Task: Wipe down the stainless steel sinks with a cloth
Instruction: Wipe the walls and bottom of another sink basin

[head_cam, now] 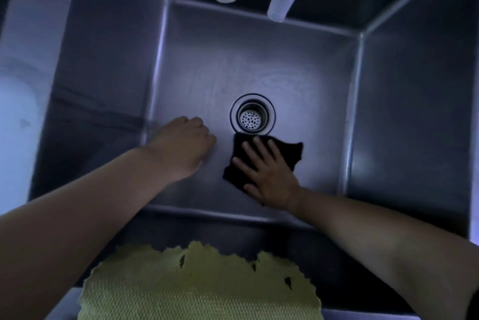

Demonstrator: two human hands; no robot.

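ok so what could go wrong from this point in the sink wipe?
1. The right hand presses the black cloth flat right beside the drain strainer; a forward stroke may snag or bunch it on the drain rim.
2. The left hand rests on the sink floor, which looks streaked and possibly wet, so it might slip.
3. The yellow cloth draped over the front edge could get dragged in by the forearms.

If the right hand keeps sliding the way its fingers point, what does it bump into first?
Probably the round metal drain strainer. The right hand lies flat on the black cloth, fingers aimed up-left toward the drain just past the cloth's edge.
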